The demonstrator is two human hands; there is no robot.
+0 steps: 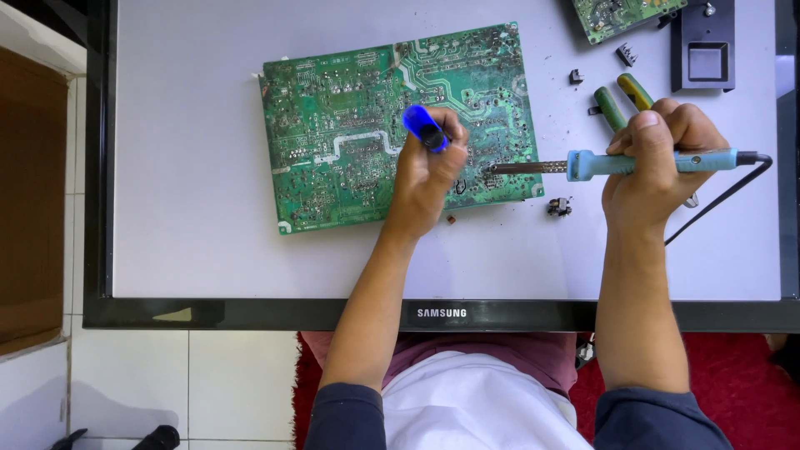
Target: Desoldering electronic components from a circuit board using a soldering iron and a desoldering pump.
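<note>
Centrally placed on pale desk point(192, 208): flat green printed circuit board point(350, 125), solder side up. Left hand point(425, 171) closed around blue cylindrical tool point(423, 127); right hand point(654, 162) clamped on light-blue soldering iron point(583, 165), tip touching board edge. Rigid, light, fragile; best held by edges. Joint beneath tip indistinct.

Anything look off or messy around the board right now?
Yes: the green circuit board lies tilted on the white panel, and small loose components and dark specks are scattered beside its right edge, near the soldering iron held in the right hand.
</note>
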